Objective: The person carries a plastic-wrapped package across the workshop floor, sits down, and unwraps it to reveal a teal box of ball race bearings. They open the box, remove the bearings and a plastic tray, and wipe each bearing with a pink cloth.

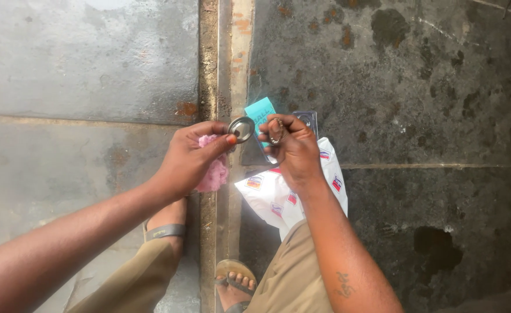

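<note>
My left hand point(189, 159) pinches a small round metal cup-like part point(242, 128) between thumb and fingers, and a pink cloth point(215, 171) is bunched in the same palm. My right hand point(293, 145) is closed on a small ring-shaped metal part point(275, 132) held close beside the round part. Both hands hover above the floor in front of my knees.
A white plastic bag point(267, 194) with small coloured labels lies on the dark stained stone floor point(429, 116) under my right wrist. A teal card point(259, 110) and a clear blister pack point(307, 120) lie behind my hands. My sandalled feet point(235, 281) straddle a floor joint point(223, 64).
</note>
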